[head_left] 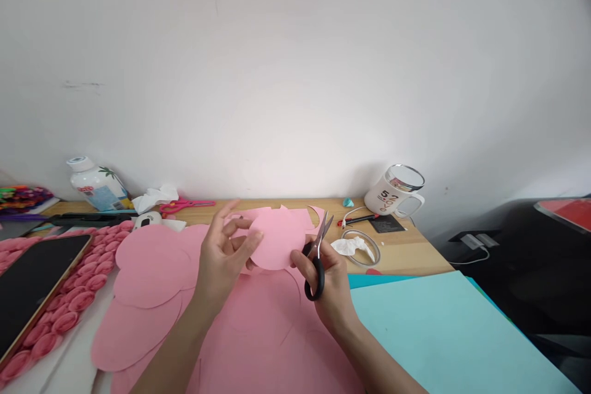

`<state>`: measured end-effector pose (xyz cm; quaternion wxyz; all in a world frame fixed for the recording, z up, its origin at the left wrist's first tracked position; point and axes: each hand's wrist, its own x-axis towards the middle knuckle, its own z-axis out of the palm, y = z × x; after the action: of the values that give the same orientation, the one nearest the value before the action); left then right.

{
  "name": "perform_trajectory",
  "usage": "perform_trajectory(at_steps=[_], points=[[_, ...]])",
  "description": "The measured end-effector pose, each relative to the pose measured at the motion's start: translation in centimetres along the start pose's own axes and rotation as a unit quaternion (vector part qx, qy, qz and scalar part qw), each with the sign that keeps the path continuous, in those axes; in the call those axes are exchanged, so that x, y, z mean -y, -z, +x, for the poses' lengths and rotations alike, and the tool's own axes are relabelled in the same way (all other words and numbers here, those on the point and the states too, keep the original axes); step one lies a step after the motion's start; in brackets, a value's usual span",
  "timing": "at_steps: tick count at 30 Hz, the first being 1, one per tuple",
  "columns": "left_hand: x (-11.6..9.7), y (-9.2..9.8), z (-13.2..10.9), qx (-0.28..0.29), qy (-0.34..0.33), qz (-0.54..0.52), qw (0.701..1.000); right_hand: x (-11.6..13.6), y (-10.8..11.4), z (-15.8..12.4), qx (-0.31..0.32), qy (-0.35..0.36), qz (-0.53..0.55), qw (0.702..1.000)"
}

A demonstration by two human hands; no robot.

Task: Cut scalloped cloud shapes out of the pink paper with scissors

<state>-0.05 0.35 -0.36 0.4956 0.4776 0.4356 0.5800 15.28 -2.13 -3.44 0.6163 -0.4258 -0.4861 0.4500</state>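
Note:
My left hand [226, 252] pinches the left edge of a pink paper circle [277, 240] between thumb and fingers. My right hand [330, 277] holds scissors [317, 258] with black handles, their slightly parted blades pointing up. Its thumb also touches the circle's right edge. Below both hands lies a large pink paper sheet [263, 332]. Left of my left hand rest several larger pink paper pieces with rounded edges [148, 271], overlapping one another. Pink paper offcuts [316, 217] lie behind the circle.
Light blue paper sheets [443, 326] lie at right. Behind stand a white mug [392, 194], a clear tape ring [376, 249] and a red-black pen [360, 220]. Pink scissors [187, 205], a white bottle [99, 184] and a phone [37, 283] on a pink textured mat [69, 320] are at left.

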Motion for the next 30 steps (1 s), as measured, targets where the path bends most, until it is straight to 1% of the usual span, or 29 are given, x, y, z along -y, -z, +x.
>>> perform_trajectory(at_steps=[2, 4, 5, 6, 8, 10, 11, 14, 17, 19, 23, 25, 28, 30], points=[[0.13, 0.22, 0.02, 0.086, 0.046, -0.013, 0.995, -0.25, 0.08, -0.08, 0.006, -0.002, 0.007, 1.0], [0.22, 0.28, -0.07, 0.175, 0.091, 0.009, 0.98, -0.48, 0.19, -0.1, 0.005, -0.001, 0.012, 1.0], [0.25, 0.25, -0.13, 0.197, 0.103, 0.028, 0.975, -0.55, 0.24, -0.07, 0.003, 0.001, 0.014, 1.0], [0.26, 0.18, -0.18, 0.199, 0.106, 0.044, 0.973, -0.57, 0.27, -0.04, 0.003, 0.003, 0.014, 1.0], [0.23, 0.01, -0.22, 0.166, 0.091, 0.056, 0.98, -0.46, 0.24, 0.05, 0.014, 0.003, 0.015, 1.0], [0.13, -0.11, -0.21, 0.125, 0.069, 0.037, 0.989, -0.19, 0.08, 0.11, 0.049, -0.006, 0.014, 0.999], [0.06, -0.14, -0.2, 0.114, 0.061, 0.024, 0.991, -0.05, -0.04, 0.11, 0.07, -0.012, 0.013, 0.997], [-0.19, -0.17, -0.24, 0.11, 0.049, 0.013, 0.993, 0.15, -0.41, 0.02, 0.122, -0.026, 0.022, 0.992], [-0.43, -0.2, -0.38, 0.129, 0.051, 0.028, 0.99, -0.03, -0.56, -0.08, 0.146, -0.039, 0.034, 0.988], [-0.53, -0.24, -0.45, 0.141, 0.057, 0.032, 0.988, -0.15, -0.53, -0.07, 0.15, -0.048, 0.032, 0.987], [-0.56, -0.27, -0.46, 0.15, 0.061, 0.037, 0.986, 0.09, -0.42, 0.07, 0.128, -0.042, 0.018, 0.991], [-0.53, -0.25, -0.47, 0.133, 0.053, 0.034, 0.989, 0.28, -0.41, 0.1, 0.12, -0.042, 0.013, 0.992], [-0.48, -0.23, -0.54, 0.104, 0.04, 0.027, 0.993, 0.33, -0.43, 0.06, 0.129, -0.059, 0.02, 0.99], [-0.45, -0.25, -0.62, 0.104, 0.039, 0.022, 0.994, 0.2, -0.43, 0.01, 0.141, -0.067, 0.032, 0.987]])
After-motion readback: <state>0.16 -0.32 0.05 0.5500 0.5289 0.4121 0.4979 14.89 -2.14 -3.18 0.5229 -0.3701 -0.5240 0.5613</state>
